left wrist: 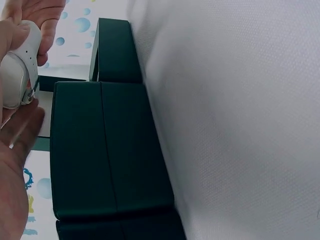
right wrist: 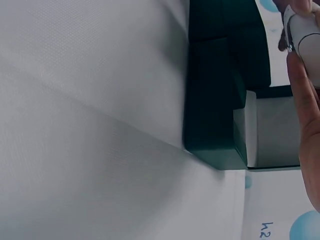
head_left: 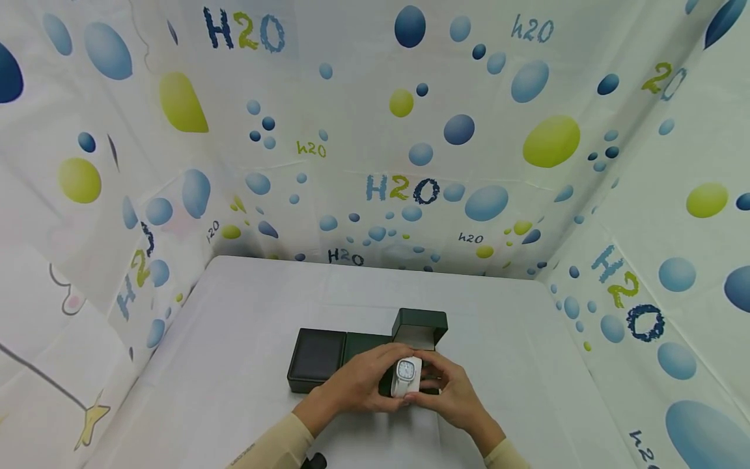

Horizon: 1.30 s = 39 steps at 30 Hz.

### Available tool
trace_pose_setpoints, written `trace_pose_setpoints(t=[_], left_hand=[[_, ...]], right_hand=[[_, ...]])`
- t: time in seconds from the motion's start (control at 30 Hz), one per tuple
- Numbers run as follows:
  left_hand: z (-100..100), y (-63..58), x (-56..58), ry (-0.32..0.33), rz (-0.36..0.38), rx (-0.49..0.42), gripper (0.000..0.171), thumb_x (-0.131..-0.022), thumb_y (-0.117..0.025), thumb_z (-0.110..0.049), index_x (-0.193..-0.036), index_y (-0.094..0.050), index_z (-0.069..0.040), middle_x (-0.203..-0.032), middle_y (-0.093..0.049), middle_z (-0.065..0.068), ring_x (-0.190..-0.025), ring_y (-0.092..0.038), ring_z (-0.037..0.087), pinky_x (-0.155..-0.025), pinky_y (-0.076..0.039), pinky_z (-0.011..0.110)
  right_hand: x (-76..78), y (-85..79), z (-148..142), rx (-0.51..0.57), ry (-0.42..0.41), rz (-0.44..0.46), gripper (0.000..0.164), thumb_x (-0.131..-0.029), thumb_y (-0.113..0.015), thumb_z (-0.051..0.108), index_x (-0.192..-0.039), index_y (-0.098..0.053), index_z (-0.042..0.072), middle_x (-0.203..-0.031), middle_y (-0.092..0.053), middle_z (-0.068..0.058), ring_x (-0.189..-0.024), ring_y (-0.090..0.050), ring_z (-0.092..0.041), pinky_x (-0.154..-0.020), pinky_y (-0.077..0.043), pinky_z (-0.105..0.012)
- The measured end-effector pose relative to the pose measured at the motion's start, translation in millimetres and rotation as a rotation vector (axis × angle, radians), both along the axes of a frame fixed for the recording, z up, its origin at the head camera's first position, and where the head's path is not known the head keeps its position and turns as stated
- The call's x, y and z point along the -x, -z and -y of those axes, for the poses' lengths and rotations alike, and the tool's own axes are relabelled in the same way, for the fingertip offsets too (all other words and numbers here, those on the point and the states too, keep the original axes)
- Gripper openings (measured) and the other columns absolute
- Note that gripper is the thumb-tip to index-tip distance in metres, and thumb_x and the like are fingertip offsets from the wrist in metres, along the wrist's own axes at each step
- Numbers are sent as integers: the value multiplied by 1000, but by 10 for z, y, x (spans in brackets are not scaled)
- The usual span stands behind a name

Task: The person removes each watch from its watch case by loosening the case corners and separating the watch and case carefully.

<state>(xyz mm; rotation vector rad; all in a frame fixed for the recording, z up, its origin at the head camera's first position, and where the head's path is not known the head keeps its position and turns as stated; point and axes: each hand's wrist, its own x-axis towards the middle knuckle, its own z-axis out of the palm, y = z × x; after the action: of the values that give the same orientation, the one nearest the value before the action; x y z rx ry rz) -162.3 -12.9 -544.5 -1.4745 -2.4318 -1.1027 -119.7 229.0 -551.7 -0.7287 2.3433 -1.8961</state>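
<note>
A white wristwatch (head_left: 405,371) with a square-looking face is wrapped round a white cushion (right wrist: 309,47). My left hand (head_left: 366,378) holds it from the left, and my right hand (head_left: 450,389) grips its right side. Just behind and beneath them stands an open dark green box (head_left: 420,319), its lid raised and its inside pale. In the left wrist view the punched white strap (left wrist: 33,50) and its metal buckle (left wrist: 28,95) show near the fingers. The hands cover part of the box's base in the head view.
A closed green box (head_left: 366,342) stands left of the open one, with a closed, darker box (head_left: 318,355) beside it. Beneath everything lies a white cloth (head_left: 258,312). Printed sheeting (head_left: 351,163) rises at the back and sides. A small black object (head_left: 316,461) shows at the bottom edge.
</note>
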Motion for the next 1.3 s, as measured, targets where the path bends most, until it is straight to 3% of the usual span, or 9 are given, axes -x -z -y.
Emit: trace_pose_setpoints(t=[0.2,0.43,0.7,1.0,1.13,1.3], left_hand=[[-7,-3,41,50,73,15,85,-90,-82,-36,-160,-37,-23,-158,-44,-7,-112,-64,4,-97,-57,26],[-8,-8,93,74,85,27,89,-90,-83,-39,-163,-34,-22,-157,-43,-8,-123,-61,6,-102,-56,28],[-28,-5,135,58,97,18,90,-89,-82,-47,-162,-36,-20,-156,-46,-5,-128,-59,9,-104,-55,31],[-38,13,209,-19,100,5,82,-90,-81,-42,-158,-43,-19,-152,-52,-7,-130,-61,10,-104,-56,31],[-54,31,235,-45,85,-4,83,-90,-81,-43,-159,-42,-17,-153,-52,-5,-130,-62,12,-103,-57,32],[-65,38,264,-80,47,-19,85,-89,-82,-44,-159,-42,-17,-151,-53,-3,-123,-66,12,-98,-59,31]], right_hand=[[55,-12,-48,-18,-36,-6,70,-85,-87,6,-147,-55,5,-137,-60,-19,-104,-70,-14,-84,-64,-36],[141,18,-134,-28,-79,42,73,-85,-86,7,-150,-53,9,-140,-58,-19,-115,-69,-14,-89,-63,-38],[220,-14,-245,-61,-111,26,72,-88,-84,6,-151,-51,8,-141,-59,-17,-116,-68,-13,-91,-63,-33],[305,5,-354,-45,-95,45,72,-88,-82,1,-152,-50,4,-137,-59,-22,-112,-66,-13,-92,-62,-31],[351,50,-366,-63,-56,35,72,-87,-83,3,-151,-50,3,-135,-60,-24,-109,-67,-15,-90,-62,-30],[406,76,-389,-139,127,-5,71,-85,-88,11,-147,-54,1,-133,-58,-17,-101,-69,-12,-85,-62,-27]])
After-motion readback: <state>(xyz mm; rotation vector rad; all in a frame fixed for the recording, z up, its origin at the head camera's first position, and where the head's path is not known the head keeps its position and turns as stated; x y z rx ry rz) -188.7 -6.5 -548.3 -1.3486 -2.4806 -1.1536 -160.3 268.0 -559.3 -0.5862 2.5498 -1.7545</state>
